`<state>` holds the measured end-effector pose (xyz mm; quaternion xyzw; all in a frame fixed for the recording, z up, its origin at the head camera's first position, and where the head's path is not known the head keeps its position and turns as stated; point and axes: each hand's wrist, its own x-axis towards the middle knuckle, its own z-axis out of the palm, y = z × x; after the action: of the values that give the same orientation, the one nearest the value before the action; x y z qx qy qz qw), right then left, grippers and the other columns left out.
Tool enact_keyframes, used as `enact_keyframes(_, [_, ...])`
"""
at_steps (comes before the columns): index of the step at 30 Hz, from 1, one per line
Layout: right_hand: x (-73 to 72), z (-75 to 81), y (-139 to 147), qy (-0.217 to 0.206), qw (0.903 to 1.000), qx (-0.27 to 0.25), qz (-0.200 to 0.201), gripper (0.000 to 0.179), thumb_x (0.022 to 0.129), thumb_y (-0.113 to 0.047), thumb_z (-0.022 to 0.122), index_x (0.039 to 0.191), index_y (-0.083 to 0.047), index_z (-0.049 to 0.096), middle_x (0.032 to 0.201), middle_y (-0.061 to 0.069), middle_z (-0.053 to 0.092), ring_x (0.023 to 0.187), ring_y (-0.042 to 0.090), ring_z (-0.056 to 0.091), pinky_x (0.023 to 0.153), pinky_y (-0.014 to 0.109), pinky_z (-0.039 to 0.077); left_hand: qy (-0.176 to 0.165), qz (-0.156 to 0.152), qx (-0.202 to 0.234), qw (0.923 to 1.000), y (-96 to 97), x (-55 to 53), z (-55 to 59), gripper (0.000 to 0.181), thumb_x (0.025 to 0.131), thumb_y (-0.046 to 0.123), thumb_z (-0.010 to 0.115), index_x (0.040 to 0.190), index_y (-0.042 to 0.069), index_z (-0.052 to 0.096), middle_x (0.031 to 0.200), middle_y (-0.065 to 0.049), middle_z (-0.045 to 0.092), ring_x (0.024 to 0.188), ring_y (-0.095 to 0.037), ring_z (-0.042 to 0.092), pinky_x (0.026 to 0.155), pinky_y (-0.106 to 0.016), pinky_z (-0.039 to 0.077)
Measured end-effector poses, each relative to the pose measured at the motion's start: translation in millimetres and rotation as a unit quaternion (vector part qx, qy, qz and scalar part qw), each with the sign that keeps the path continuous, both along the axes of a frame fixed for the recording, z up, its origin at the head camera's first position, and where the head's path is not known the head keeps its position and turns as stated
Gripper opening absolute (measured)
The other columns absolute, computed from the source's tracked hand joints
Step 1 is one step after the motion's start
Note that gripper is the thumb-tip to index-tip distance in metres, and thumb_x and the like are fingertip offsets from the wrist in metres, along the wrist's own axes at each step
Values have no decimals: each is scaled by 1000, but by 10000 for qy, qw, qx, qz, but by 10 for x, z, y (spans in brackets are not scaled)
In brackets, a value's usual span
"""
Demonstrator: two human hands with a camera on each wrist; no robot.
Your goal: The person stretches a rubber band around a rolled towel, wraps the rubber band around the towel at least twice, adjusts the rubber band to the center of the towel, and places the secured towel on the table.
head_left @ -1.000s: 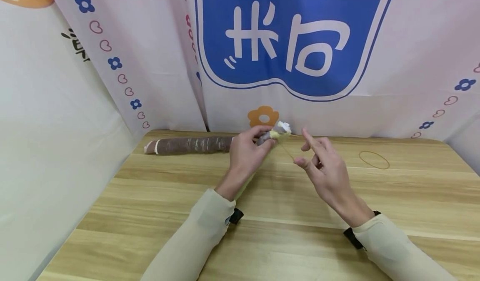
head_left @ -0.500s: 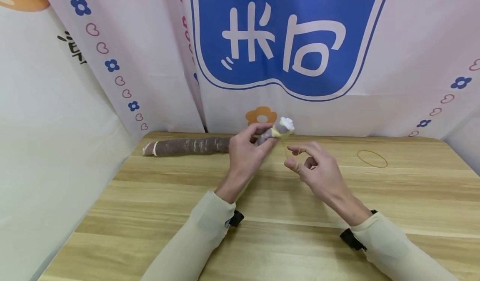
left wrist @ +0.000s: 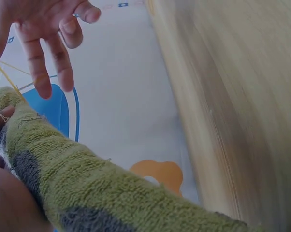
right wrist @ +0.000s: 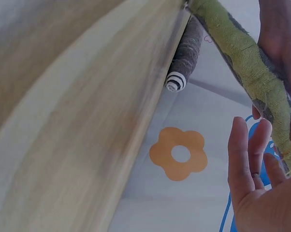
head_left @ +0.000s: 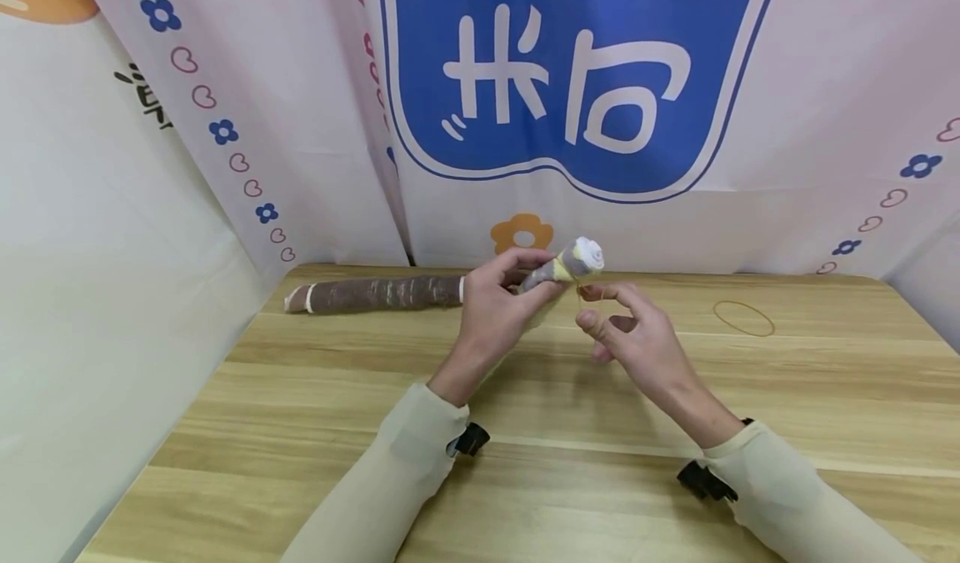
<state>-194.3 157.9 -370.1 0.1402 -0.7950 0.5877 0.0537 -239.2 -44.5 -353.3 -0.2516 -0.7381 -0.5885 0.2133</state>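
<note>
Head view: lower length of yellow-gray roll (head_left: 566, 268) hidden behind left hand (head_left: 495, 309); right end face of brown roll (head_left: 382, 294) also behind that hand. Rubber band (left wrist: 7, 77) too thin to trace round yellow-gray roll. Sleeves (head_left: 375, 480) cut off by bottom edge, blue badge (head_left: 558, 25) by top. Left wrist view: right hand (head_left: 645, 342) cut off at top. Tabletop (head_left: 585, 496) blurred in both wrist views.

A cloth roll (head_left: 386, 294) lies on the bench (head_left: 555, 480) at back left, a loose band (head_left: 717, 316) at back right. Between them the left hand (head_left: 497, 300) holds a second roll (head_left: 574, 262), the right hand (head_left: 641, 334) a second band (left wrist: 8, 79) near its end; a backdrop (head_left: 817, 129) hangs behind.
</note>
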Motion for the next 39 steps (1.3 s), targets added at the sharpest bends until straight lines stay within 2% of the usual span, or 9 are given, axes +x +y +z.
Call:
enact_keyframes(3, [3,-14,-7,-46,9999,-111,101,53,105,-42,68,141,-2,60,134,16,61,77,36,71,73,36,63,-231,-219,112,9994,4,17,3,27,90,11,87,116,9,78,107,0,76,90,-16,70,73,-33,56])
enact_keyframes(5, [11,-13,-10,-62,9997,-197,164,60,104,-46,67,142,-1,58,119,20,65,75,34,71,72,38,63,-353,-411,78,9985,3,29,2,29,91,12,86,119,11,78,111,1,76,92,-16,70,73,-33,56])
enact_keyframes(9, [17,3,4,-85,9992,-348,191,69,103,-50,68,147,0,51,98,22,65,72,26,71,71,43,63,-254,-639,-279,9972,-5,46,-3,29,93,12,85,121,11,79,115,0,76,91,-15,71,71,-33,57])
enact_keyframes(14, [-9,10,25,-134,9991,-371,140,63,105,-42,69,149,-2,50,107,24,63,74,25,71,74,47,64,116,-726,-719,9947,-46,27,-5,25,93,8,84,118,9,79,110,-2,76,86,-12,67,70,-30,56])
enact_keyframes(17, [-16,6,27,-168,9992,-354,120,59,105,-40,69,146,-2,51,104,22,66,74,26,71,74,47,64,198,-834,-801,9931,-74,8,2,24,93,7,83,117,8,80,108,-2,76,85,-13,65,72,-29,56])
enact_keyframes(24, [-18,21,31,-203,9988,-440,118,57,104,-34,71,144,0,48,95,20,69,74,28,71,74,46,64,225,-975,-842,9914,-116,-22,9,23,94,5,82,116,7,80,110,-2,77,85,-13,66,73,-30,57])
enact_keyframes(30, [-29,31,47,-220,9986,-452,189,63,103,-35,74,147,-1,45,105,22,63,77,28,70,75,44,64,129,-980,-924,9908,-137,-26,2,24,94,6,82,117,8,80,115,-2,77,91,-13,67,77,-31,58])
enact_keyframes(34, [-27,50,58,-249,9992,-282,164,68,100,-31,78,151,-1,43,101,23,68,78,31,71,75,44,64,63,-1017,-1084,9889,-152,-27,-2,23,94,8,82,118,10,81,116,0,76,91,-13,67,78,-31,58])
enact_keyframes(39, [-32,60,81,-49,9998,184,9,67,96,-27,83,149,-5,49,126,12,59,78,33,70,74,43,63,128,-1054,-1474,9834,-175,-37,2,21,95,9,82,116,13,82,113,3,76,89,-10,66,76,-30,58])
